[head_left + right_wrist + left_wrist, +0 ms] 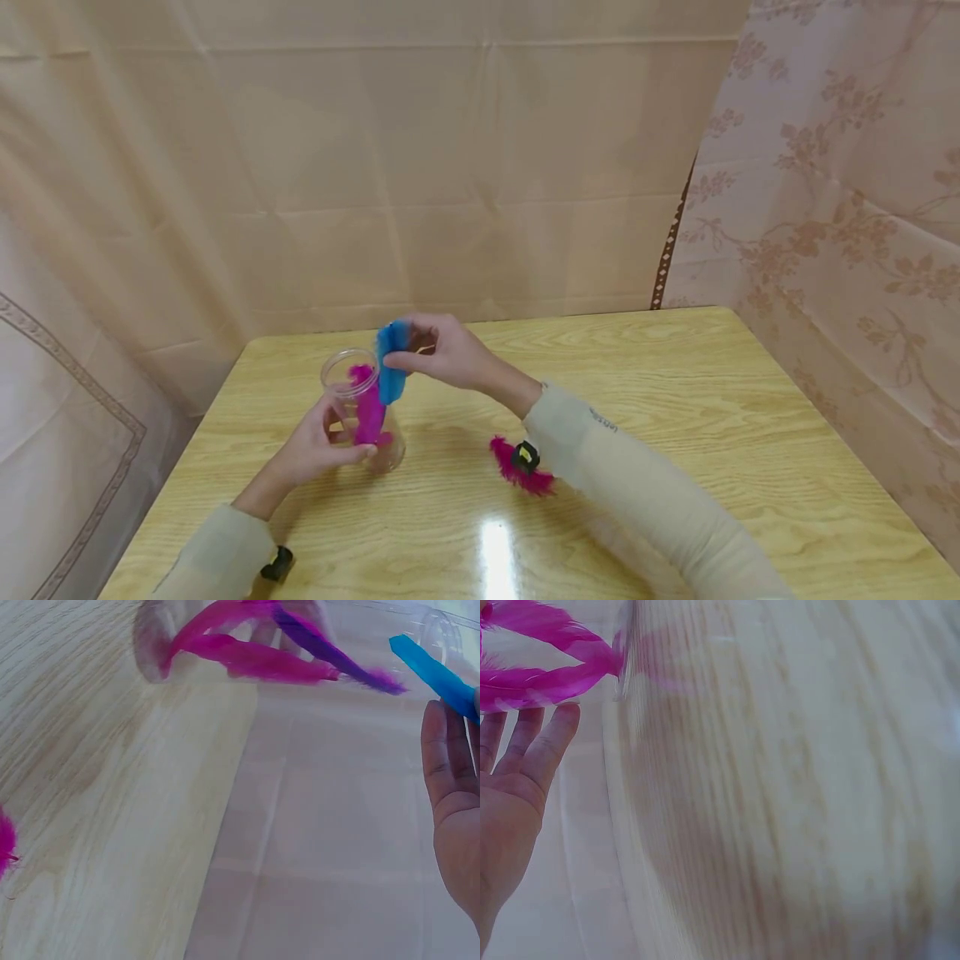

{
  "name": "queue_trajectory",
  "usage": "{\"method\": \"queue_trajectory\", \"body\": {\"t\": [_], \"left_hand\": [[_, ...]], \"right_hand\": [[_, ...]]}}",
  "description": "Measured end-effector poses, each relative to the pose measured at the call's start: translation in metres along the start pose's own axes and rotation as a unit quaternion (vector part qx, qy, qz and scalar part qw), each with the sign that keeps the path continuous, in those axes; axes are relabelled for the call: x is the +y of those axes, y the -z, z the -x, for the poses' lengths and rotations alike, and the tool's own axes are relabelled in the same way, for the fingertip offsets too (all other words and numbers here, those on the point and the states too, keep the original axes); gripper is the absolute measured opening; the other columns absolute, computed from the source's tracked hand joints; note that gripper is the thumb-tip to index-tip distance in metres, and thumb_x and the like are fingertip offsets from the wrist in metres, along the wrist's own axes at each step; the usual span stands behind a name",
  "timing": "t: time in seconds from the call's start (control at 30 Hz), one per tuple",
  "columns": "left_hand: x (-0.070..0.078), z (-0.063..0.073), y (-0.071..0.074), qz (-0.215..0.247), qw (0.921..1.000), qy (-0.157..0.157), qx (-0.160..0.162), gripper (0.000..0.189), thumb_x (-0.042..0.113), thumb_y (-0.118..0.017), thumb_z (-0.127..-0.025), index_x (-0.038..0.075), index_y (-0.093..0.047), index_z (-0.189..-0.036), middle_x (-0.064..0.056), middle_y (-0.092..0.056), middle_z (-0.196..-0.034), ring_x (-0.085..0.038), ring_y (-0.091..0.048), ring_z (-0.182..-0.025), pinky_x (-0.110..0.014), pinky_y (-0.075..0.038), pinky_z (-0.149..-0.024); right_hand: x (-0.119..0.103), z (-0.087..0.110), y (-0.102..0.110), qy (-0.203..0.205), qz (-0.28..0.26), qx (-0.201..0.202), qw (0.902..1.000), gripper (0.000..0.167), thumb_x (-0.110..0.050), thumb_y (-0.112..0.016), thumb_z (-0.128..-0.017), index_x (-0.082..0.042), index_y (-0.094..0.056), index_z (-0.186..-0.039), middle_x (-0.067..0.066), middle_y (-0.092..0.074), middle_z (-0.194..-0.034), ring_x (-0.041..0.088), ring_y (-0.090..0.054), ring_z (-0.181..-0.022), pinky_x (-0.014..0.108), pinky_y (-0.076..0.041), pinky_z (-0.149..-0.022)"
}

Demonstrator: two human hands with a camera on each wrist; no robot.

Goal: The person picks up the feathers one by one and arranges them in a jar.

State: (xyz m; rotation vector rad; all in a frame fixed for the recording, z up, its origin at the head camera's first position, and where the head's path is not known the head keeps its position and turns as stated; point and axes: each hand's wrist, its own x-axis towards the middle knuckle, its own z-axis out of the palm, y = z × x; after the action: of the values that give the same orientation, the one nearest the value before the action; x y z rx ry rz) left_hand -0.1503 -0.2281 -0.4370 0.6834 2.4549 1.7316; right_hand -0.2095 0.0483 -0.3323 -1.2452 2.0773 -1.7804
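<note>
A clear jar (398, 454) stands tilted on the left side of the table, its open mouth up. My left hand (313, 446) grips it around the side. Bright pink feathers (369, 417) lie inside the jar; the right wrist view also shows a purple feather (322, 651) among them. My right hand (453, 354) pinches a blue feather (391, 367) between thumb and fingers, right beside the jar's rim. Whether the blue feather touches the rim I cannot tell. In the left wrist view, the fingers (547, 746) sit under the pink feathers seen through the jar.
Another magenta feather (504, 462) lies on the wooden table (637, 375), partly hidden behind the black wrist device (526, 457) on the right sleeve. A beige curtain (450, 167) hangs behind the table, and a floral one (862, 208) at the right.
</note>
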Motion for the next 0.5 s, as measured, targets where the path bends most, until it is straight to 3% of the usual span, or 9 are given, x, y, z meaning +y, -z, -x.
{"method": "queue_trajectory", "body": {"t": [0.23,0.5], "left_hand": [[0.0,0.001,0.001,-0.008,0.9999,0.001,0.006,0.05,0.001,-0.081,-0.084,-0.007,-0.04,-0.112,-0.012,-0.047,-0.14,-0.03,-0.051,-0.118,-0.033,-0.057,-0.087],[0.0,0.002,0.001,0.003,0.9999,-0.011,0.002,0.048,-0.001,-0.081,-0.084,-0.007,-0.041,-0.111,0.001,-0.047,-0.143,-0.024,-0.052,-0.12,-0.034,-0.057,-0.087]], "right_hand": [[-0.011,-0.008,0.001,0.011,-0.021,0.016,0.9996,0.031,-0.007,-0.072,-0.095,-0.002,-0.063,-0.124,0.01,-0.069,-0.101,0.024,-0.069,-0.087,0.045,-0.061,-0.076],[-0.02,-0.016,-0.001,0.03,-0.014,0.019,0.9993,0.049,-0.007,-0.073,-0.094,-0.008,-0.054,-0.14,0.01,-0.065,-0.106,0.024,-0.068,-0.086,0.041,-0.061,-0.073]]}}
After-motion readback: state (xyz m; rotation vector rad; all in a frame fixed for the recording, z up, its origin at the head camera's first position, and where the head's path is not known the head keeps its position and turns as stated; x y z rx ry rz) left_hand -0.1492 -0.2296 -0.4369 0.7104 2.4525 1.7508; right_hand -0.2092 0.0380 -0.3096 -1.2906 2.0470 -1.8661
